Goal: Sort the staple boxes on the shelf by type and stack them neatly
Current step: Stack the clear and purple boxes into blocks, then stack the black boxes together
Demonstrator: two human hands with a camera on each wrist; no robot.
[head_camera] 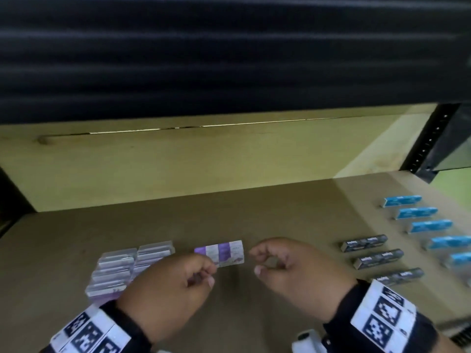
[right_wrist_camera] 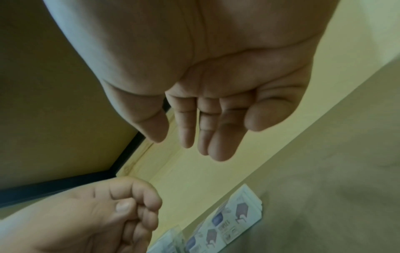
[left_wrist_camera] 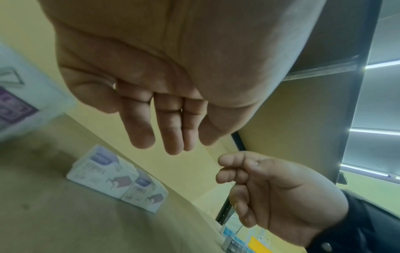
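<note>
Two purple-and-white staple boxes (head_camera: pixel 221 253) lie side by side on the brown shelf board (head_camera: pixel 254 212), also seen in the left wrist view (left_wrist_camera: pixel 116 179) and the right wrist view (right_wrist_camera: pixel 229 220). My left hand (head_camera: pixel 207 273) hovers just left of them, fingers loosely curled and holding nothing (left_wrist_camera: pixel 168 140). My right hand (head_camera: pixel 262 262) hovers just right of them, also relaxed and holding nothing (right_wrist_camera: pixel 194 137). A block of several purple boxes (head_camera: pixel 127 268) sits at the left. Three dark boxes (head_camera: pixel 364 243) lie in a column at the right, with several blue boxes (head_camera: pixel 415 212) beyond.
A pale wooden back panel (head_camera: pixel 178 161) closes the shelf behind. A black metal upright (head_camera: pixel 430 141) stands at the back right, and the dark shelf above (head_camera: pixel 229 59) overhangs. A white object (head_camera: pixel 305 342) shows at the bottom edge.
</note>
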